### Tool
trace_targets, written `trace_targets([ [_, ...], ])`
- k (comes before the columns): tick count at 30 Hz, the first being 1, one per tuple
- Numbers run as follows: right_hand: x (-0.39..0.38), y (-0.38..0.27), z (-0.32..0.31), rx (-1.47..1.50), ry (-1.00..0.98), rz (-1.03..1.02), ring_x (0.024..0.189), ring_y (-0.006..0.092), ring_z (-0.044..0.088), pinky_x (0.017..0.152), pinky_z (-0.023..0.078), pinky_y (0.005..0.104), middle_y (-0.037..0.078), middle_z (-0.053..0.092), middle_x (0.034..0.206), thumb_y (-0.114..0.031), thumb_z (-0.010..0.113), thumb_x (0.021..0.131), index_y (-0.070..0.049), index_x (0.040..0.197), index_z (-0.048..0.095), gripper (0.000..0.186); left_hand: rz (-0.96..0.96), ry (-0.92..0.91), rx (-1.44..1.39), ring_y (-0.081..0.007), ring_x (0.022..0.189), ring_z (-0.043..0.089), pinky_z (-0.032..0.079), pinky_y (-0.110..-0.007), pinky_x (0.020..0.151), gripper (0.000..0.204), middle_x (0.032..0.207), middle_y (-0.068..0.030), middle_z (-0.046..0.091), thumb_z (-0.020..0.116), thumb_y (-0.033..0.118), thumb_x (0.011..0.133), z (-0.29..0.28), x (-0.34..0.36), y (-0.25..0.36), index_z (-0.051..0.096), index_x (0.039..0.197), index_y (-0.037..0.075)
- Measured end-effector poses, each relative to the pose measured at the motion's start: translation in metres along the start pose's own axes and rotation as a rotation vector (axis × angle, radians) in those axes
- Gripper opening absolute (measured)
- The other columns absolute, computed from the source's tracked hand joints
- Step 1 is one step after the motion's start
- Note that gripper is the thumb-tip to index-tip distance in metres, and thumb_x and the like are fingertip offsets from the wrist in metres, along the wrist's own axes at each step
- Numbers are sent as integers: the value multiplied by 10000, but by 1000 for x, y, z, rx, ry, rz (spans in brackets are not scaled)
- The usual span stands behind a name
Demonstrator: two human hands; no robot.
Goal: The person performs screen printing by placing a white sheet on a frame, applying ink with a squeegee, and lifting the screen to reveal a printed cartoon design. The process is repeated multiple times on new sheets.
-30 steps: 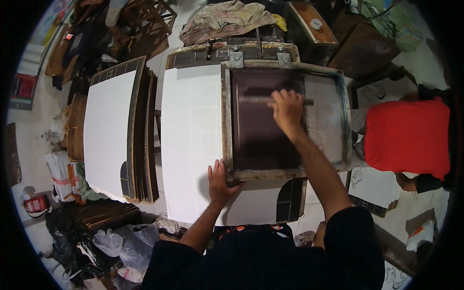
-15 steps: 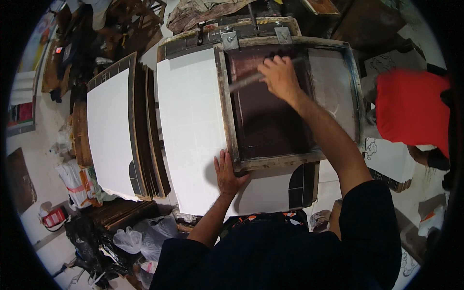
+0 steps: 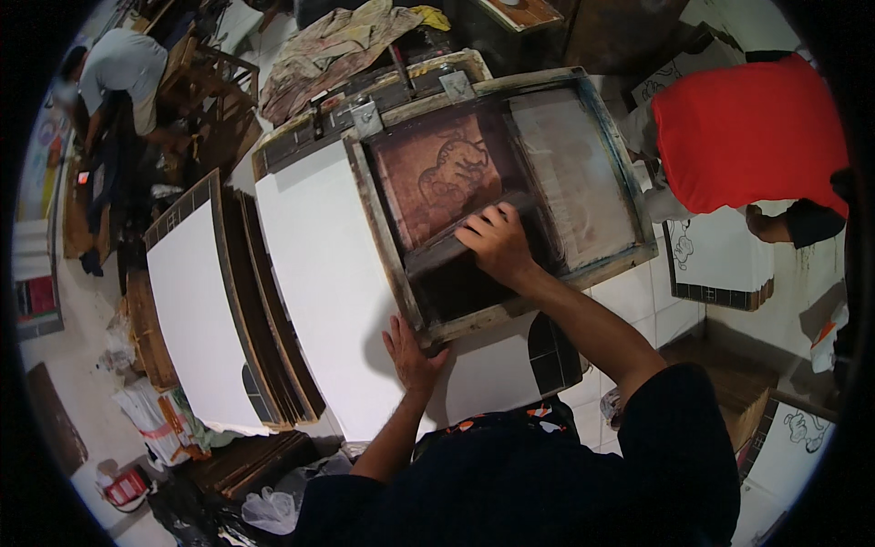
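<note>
My right hand (image 3: 497, 242) grips a long dark squeegee (image 3: 437, 248) lying across the mesh inside a wooden screen frame (image 3: 592, 262). Above the squeegee, an outlined drawing (image 3: 451, 169) shows through reddish-brown ink; dark ink covers the mesh below it. The frame hangs from two metal hinge clamps (image 3: 366, 118) at the top of a board. My left hand (image 3: 412, 363) lies with fingers spread on a white sheet (image 3: 319, 255) on that board, beside the frame's lower left corner.
A stack of boards with white sheets (image 3: 191, 310) is on the left. A person in red (image 3: 743, 132) bends over printed sheets (image 3: 715, 273) at right; another person in grey (image 3: 123, 77) bends at upper left. Rags (image 3: 333, 46) lie behind the frame; plastic bags (image 3: 273, 506) sit lower left.
My right hand has pulled the squeegee down the screen toward me, uncovering a reddish area with the drawing. The view has turned, bringing the person in grey further into sight.
</note>
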State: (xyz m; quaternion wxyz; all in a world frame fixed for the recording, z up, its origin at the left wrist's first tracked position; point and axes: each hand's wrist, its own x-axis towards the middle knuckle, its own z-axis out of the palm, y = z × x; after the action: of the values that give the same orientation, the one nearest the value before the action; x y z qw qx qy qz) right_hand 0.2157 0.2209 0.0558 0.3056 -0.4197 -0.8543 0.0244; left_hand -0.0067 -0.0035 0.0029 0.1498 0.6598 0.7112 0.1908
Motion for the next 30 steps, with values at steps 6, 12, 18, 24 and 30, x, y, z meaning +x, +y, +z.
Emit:
trace_targets([
  [6, 71, 50, 32, -64, 50, 28, 1022, 272, 579, 1030, 397, 470, 48, 631, 1023, -107, 654, 832, -148, 1033, 701, 210, 23, -2, 23, -455, 1533, 318, 184, -623, 1268, 1243, 1601, -338, 360, 910, 384, 663, 2, -2, -5, 243, 1594, -98],
  [12, 144, 119, 67, -179, -41, 135, 1097, 266, 577, 987, 398, 467, 36, 653, 1096, -109, 681, 862, -185, 1109, 718, 262, 52, 41, 47, -472, 1520, 335, 193, -653, 1256, 1220, 1573, -336, 395, 869, 528, 710, 8, -6, -9, 281, 1563, -115],
  [18, 129, 85, 49, -190, -95, 391, 1133, 262, 581, 970, 405, 462, 24, 670, 1120, -204, 751, 869, -188, 1189, 700, 324, 76, 55, 42, -472, 1511, 346, 190, -635, 1261, 1208, 1601, -338, 360, 845, 519, 750, 9, -8, -12, 242, 1592, -103],
  [24, 45, 24, 11, -255, -61, 583, 1079, 285, 594, 935, 415, 487, 38, 652, 1054, -172, 773, 850, -159, 1086, 679, 254, 86, 64, 53, -452, 1522, 332, 185, -621, 1266, 1198, 1610, -327, 354, 862, 451, 744, 12, -3, -11, 228, 1605, -90],
  [30, -22, -23, -14, -309, 66, 715, 1011, 293, 605, 889, 404, 490, 48, 639, 986, -177, 771, 861, -140, 1017, 676, 186, 81, 69, 59, -419, 1541, 317, 186, -606, 1266, 1171, 1595, -313, 383, 896, 394, 736, 10, -4, -9, 260, 1592, -91],
])
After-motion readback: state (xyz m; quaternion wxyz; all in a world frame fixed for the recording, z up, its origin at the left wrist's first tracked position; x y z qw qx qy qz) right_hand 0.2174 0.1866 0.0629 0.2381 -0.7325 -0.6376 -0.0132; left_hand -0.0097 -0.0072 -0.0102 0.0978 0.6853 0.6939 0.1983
